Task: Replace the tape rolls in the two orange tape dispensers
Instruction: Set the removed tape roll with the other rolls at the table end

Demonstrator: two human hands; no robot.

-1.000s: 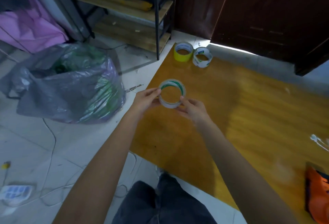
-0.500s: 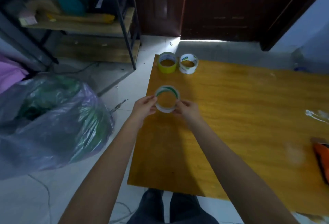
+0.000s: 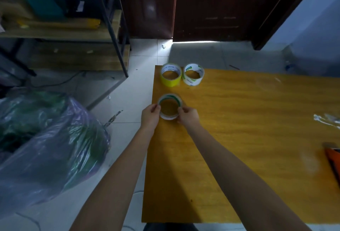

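Observation:
Both hands hold a clear tape roll with a green-and-white core (image 3: 170,98) over the left end of the yellow wooden table (image 3: 239,138). My left hand (image 3: 150,117) pinches its left rim and my right hand (image 3: 187,117) grips its right rim. Farther back at the table's far left corner stand a yellow tape roll (image 3: 171,74) and a white tape roll (image 3: 194,74), side by side. One orange tape dispenser (image 3: 334,162) shows only partly at the right edge.
A large grey plastic bag (image 3: 49,144) full of green stuff sits on the tiled floor at left. Behind it stands a metal-framed wooden shelf (image 3: 73,34). A dark wooden door (image 3: 211,6) closes the back. Crumpled clear tape scraps (image 3: 325,120) lie at the table's right.
The view swung to the right and straightened, so the table now lies square ahead. Both hands kept hold of the clear roll, which stayed over the table's left end.

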